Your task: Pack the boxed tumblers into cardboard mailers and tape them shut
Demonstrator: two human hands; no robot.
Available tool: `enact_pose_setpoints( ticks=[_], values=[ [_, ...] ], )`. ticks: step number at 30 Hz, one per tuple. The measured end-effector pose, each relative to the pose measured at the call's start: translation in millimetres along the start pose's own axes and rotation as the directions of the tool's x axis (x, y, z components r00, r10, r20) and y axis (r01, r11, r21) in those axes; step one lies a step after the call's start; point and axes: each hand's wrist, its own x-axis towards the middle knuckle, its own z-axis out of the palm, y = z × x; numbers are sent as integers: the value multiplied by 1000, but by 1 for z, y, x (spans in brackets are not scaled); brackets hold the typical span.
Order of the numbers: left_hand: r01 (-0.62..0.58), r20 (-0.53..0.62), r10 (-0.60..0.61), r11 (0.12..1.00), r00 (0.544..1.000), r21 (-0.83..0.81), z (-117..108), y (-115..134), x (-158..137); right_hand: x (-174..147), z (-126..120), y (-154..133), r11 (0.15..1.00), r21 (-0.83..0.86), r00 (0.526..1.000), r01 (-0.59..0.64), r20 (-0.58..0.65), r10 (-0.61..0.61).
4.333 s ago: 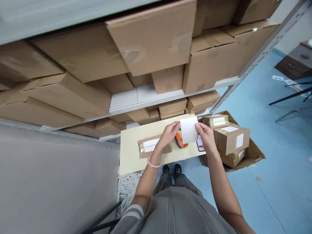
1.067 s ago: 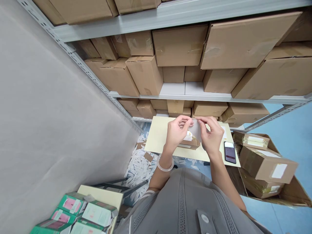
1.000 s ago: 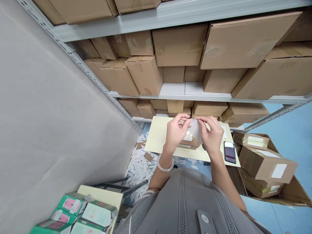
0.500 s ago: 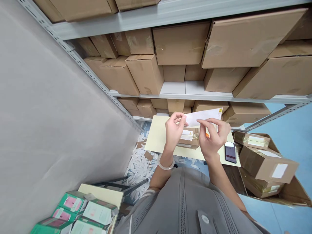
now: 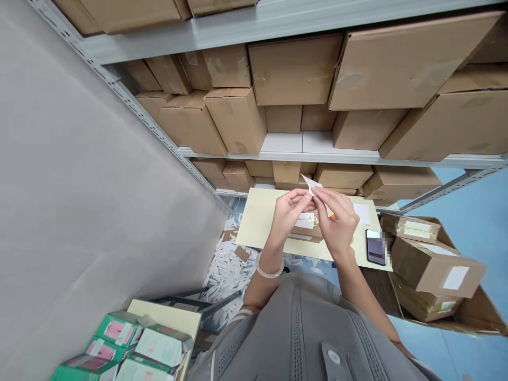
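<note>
My left hand (image 5: 288,216) and my right hand (image 5: 336,222) meet above the pale yellow table (image 5: 257,211). Fingers of both are pinched on a white paper label (image 5: 311,182), whose pointed upper end shows above the fingertips; my hands hide the rest. Under them on the table lies a cardboard box (image 5: 305,233) with white labels and clear tape, partly covered by my right hand. An orange item (image 5: 333,216) peeks out beside my right hand, too small to name. A white sheet (image 5: 362,213) lies on the table to the right.
A phone (image 5: 375,247) lies at the table's right end. Beyond it stands a large open carton (image 5: 486,309) with several labelled parcels (image 5: 440,267). Metal shelves (image 5: 278,156) full of cardboard boxes rise ahead. Paper strips (image 5: 228,270) litter the floor; green boxes (image 5: 119,330) sit lower left.
The label was stretched flat between my hands; now it is turned and mostly hidden. My right hand has come left against my left hand, uncovering the white sheet on the table.
</note>
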Motion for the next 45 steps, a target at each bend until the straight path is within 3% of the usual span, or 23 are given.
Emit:
enact_pose_setpoints(
  ticks=[20,26,31,35,39,45],
  values=[
    [-55,14,55,997,998,45,-3,4,-3,3,-2,-4,997,78,1000,-17,19,15],
    [-194,1,200,947,980,256,-5,1,-1,5,-2,-1,994,85,997,-76,39,73],
    [-318,80,312,860,947,400,-4,6,-1,4,-3,3,986,40,987,-159,5,159],
    [-313,115,291,879,950,361,-5,5,-1,5,-4,7,933,155,944,-325,2,329],
    [-250,97,231,922,968,297,-12,-3,1,7,-5,16,800,356,864,-482,43,502],
    [-155,35,151,968,988,195,-31,-13,3,10,-7,26,673,508,802,-538,63,594]
  ],
)
